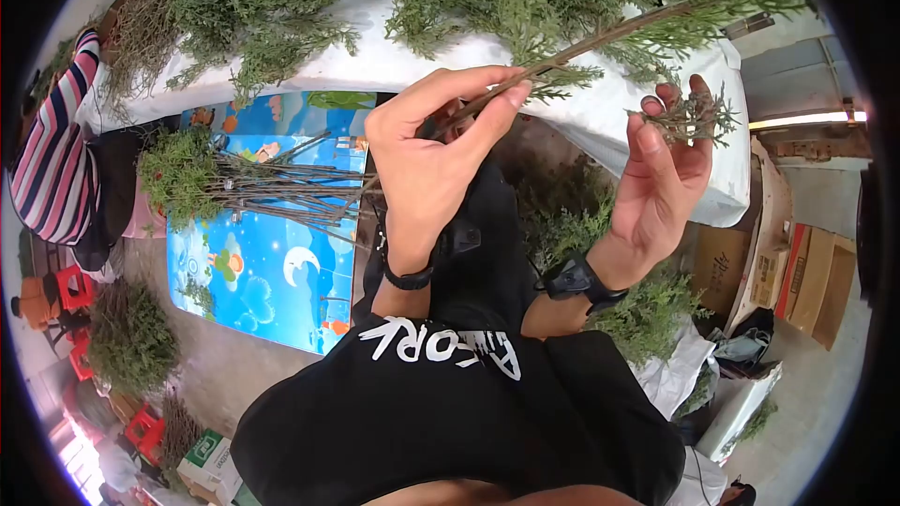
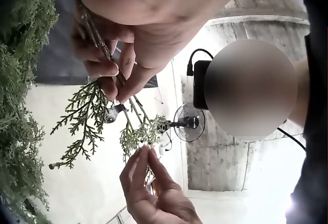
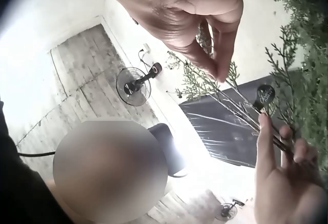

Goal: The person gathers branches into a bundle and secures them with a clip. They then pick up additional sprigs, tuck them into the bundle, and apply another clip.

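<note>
My left hand (image 1: 422, 155) pinches the woody stem of a long green conifer branch (image 1: 600, 40) between thumb and fingers. The branch slants up to the right, its leafy tip above my right hand (image 1: 664, 164). With thumb and fingertips my right hand pinches a small leafy sprig (image 1: 701, 118). In the right wrist view the right fingertips meet at side twigs (image 3: 225, 98) of the branch. A small dark tag-like piece (image 3: 264, 96) with pale lettering shows near the left fingertips. On a blue printed table (image 1: 267, 295) below lies a bundle of cut stems (image 1: 291, 189).
Heaps of green branches (image 1: 272, 9) cover a white-draped table (image 1: 375, 47) ahead. More greenery (image 1: 656, 314) lies by my right side, with cardboard boxes (image 1: 816, 281) beyond. A person in a striped sleeve (image 1: 56, 169) is at the left, near red stools (image 1: 75, 288).
</note>
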Demonstrator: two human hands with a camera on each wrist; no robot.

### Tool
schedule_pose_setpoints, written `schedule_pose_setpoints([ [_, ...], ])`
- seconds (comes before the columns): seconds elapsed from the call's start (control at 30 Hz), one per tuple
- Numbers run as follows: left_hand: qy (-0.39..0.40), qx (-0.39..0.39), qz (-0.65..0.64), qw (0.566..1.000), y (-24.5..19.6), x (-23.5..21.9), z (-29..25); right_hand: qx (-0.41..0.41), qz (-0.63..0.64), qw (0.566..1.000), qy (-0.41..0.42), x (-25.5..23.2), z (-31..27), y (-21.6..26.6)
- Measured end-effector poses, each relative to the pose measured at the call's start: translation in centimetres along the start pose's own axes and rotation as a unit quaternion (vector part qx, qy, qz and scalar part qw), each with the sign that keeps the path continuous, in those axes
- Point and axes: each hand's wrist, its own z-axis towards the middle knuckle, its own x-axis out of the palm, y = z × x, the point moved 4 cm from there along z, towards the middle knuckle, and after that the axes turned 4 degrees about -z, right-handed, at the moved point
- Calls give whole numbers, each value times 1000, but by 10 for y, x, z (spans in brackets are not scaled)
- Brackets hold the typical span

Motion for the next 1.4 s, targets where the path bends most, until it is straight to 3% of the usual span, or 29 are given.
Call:
schedule_pose_setpoints([
  [0.1, 38, 61, 4, 997, -5, 6, -5, -5, 43, 999, 3, 6, -6, -2],
  [0.2, 58, 50, 10, 997, -12, 8, -10, -13, 43, 999, -10, 16, -11, -2],
  [0.27, 31, 57, -6, 998, -15, 9, -13, -51, 17, 998, 35, 23, -14, 1],
  [0.37, 16, 72, -22, 997, -17, 11, -17, -94, 10, 995, 32, 21, -15, -3],
  [0.4, 15, 79, -25, 996, -18, 11, -17, -66, 49, 996, -23, 20, -15, -6],
  [0.73, 9, 57, -48, 997, -19, 9, -20, -100, 54, 990, -86, 34, -25, -14],
  [1.0, 6, 79, -63, 995, -17, 6, -19, -72, 56, 994, -59, 43, -27, -18],
  [1.1, 52, 111, -21, 992, -18, 4, -17, -73, 41, 994, -69, 44, -29, -19],
  [1.3, 20, 123, -9, 992, -19, 5, -17, -97, 50, 991, -74, 49, -27, -24],
  [1.4, -11, 80, -24, 996, -14, 5, -16, -103, 40, 991, -74, 51, -26, -25],
])
